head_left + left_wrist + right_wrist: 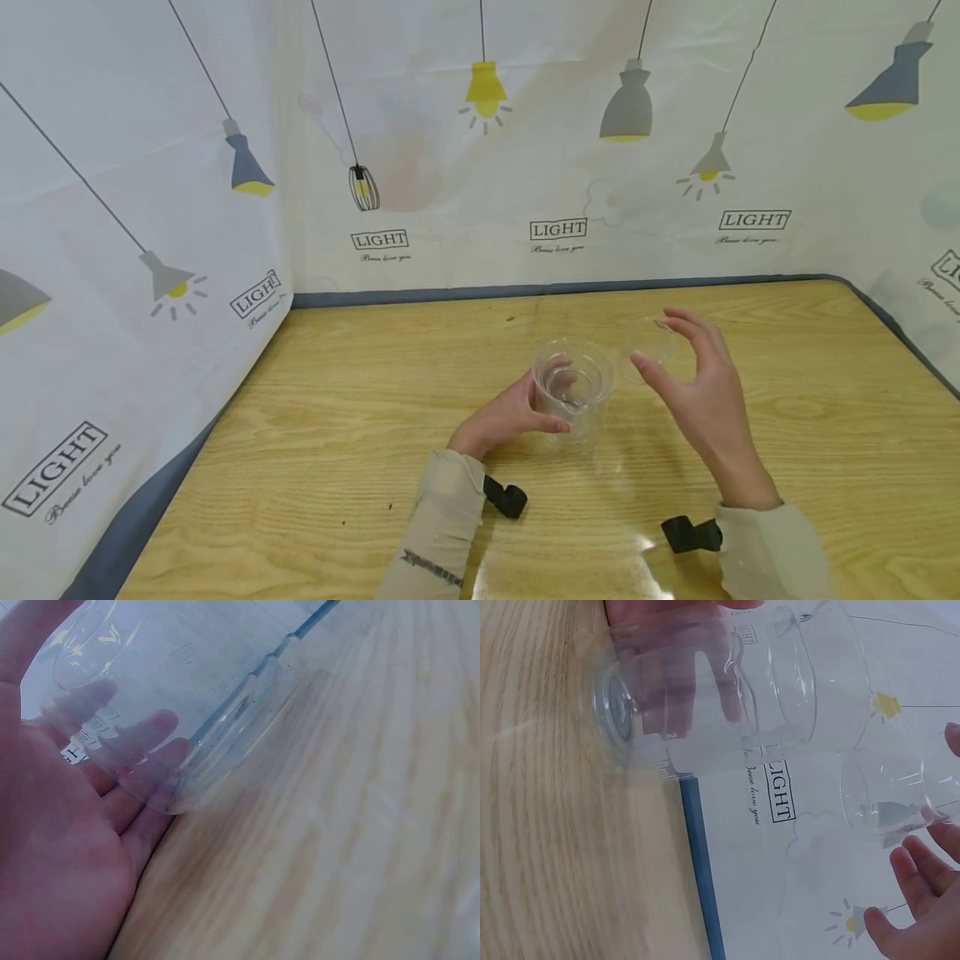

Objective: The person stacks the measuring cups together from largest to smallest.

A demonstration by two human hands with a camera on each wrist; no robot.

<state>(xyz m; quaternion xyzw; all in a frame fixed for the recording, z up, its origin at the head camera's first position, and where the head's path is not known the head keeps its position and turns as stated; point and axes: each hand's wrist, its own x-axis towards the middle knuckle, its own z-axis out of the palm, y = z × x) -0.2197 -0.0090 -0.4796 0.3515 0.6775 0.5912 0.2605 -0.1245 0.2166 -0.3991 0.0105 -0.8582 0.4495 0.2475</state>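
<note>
My left hand (510,412) holds a large clear beaker (592,400), thumb on the near side and fingers behind it. The beaker stands upright on the wooden table, and rings within its mouth look like another clear vessel nested inside. In the left wrist view, fingers show through the beaker's wall (202,682). To the right, my right hand (708,392) pinches a smaller clear beaker (651,337) between thumb and fingers, raised above the table. The right wrist view has this small beaker (885,791) beside the large beaker's (705,697) rim, apart from it.
A wood-grain table (337,400) lies under both hands. White cloth (450,183) printed with lamps and the word LIGHT hangs round the back and sides, with a dark blue strip (420,296) along the table's far edge. Black mounts (510,498) sit at both wrists.
</note>
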